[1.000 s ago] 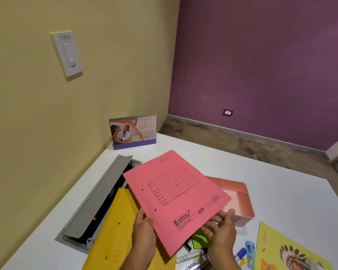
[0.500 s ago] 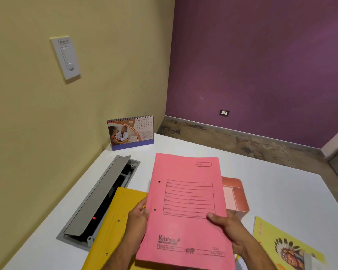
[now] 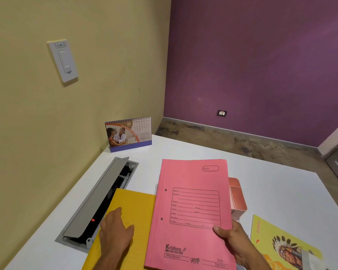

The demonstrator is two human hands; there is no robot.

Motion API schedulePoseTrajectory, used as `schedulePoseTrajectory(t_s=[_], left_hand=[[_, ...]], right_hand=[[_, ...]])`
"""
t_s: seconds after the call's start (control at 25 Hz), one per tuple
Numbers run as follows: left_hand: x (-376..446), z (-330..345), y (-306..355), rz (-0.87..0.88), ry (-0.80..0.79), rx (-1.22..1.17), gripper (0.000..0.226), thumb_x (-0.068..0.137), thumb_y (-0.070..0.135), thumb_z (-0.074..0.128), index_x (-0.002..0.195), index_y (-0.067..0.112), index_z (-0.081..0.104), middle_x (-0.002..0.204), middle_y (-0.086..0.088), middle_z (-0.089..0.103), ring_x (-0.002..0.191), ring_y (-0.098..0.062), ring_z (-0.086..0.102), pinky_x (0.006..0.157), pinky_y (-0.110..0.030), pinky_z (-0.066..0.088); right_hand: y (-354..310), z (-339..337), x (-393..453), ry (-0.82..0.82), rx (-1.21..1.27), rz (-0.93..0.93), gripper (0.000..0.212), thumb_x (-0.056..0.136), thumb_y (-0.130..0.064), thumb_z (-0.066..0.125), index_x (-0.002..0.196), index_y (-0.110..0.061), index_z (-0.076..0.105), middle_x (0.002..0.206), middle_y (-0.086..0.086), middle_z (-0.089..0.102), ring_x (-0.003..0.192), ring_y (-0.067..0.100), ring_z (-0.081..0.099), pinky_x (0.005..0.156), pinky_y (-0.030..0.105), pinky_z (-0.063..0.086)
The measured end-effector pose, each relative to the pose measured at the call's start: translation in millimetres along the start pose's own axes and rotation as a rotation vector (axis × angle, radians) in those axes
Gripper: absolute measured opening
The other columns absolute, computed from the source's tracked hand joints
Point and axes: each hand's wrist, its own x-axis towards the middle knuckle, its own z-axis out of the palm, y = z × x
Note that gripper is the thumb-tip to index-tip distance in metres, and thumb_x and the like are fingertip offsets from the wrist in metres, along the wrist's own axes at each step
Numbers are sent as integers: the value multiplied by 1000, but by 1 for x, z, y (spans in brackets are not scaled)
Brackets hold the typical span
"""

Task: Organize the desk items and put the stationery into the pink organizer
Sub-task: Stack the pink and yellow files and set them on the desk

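White surface (image 3: 271, 191) against yellow and purple walls. Our right hand (image 3: 235, 241) pinches the pink card file folder (image 3: 191, 207); left hand (image 3: 115, 232) lies flat on the yellow card folder (image 3: 139, 209). Pink box organizer (image 3: 237, 197) sits half hidden behind; a careless folder swing may topple it.

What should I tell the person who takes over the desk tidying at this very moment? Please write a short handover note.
Left hand: lies flat on the yellow file folder, fingers straight.
Right hand: grips the pink file folder at its right edge, thumb on the cover.
Pink organizer: on the white desk behind the pink folder, partly hidden; its contents cannot be seen.
Yellow notebook: lies at the right.
Done: nothing visibly sorted.
Left: place both folders, put stationery into the organizer.
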Motion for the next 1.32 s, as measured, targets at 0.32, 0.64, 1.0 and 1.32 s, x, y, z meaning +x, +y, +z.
schedulePoseTrajectory(t_s=[0.32, 0.64, 1.0, 1.32], left_hand=[[5, 1, -27, -248, -163, 209, 126, 67, 67, 72, 150, 17, -10, 155, -12, 27, 137, -34, 35, 107, -47, 36], [4, -23, -20, -177, 36, 77, 74, 67, 44, 85, 124, 20, 45, 116, -7, 50, 98, -29, 58, 77, -43, 54], [7, -89, 2, -72, -43, -485, 11, 88, 26, 68, 82, 22, 61, 77, -3, 71, 71, -26, 67, 68, -43, 54], [-4, -117, 32, -87, -246, -980, 14, 94, 10, 59, 105, 16, 66, 97, -17, 74, 89, -45, 69, 78, -57, 56]], right_hand=[[23, -14, -9, 37, -15, -28, 58, 51, 0, 73, 108, 7, 65, 93, 24, 74, 74, 29, 73, 56, 28, 57], [38, -14, -9, -20, -39, -58, 97, 26, -23, 98, 112, 7, 64, 100, 23, 73, 83, 27, 74, 62, 24, 58], [42, 9, -16, -122, 53, -26, 105, 17, -30, 100, 111, 2, 65, 103, 24, 72, 86, 31, 73, 65, 30, 59], [31, 42, -15, -195, 102, 4, 87, 45, -7, 89, 125, 4, 57, 113, 30, 66, 106, 46, 64, 82, 45, 55]])
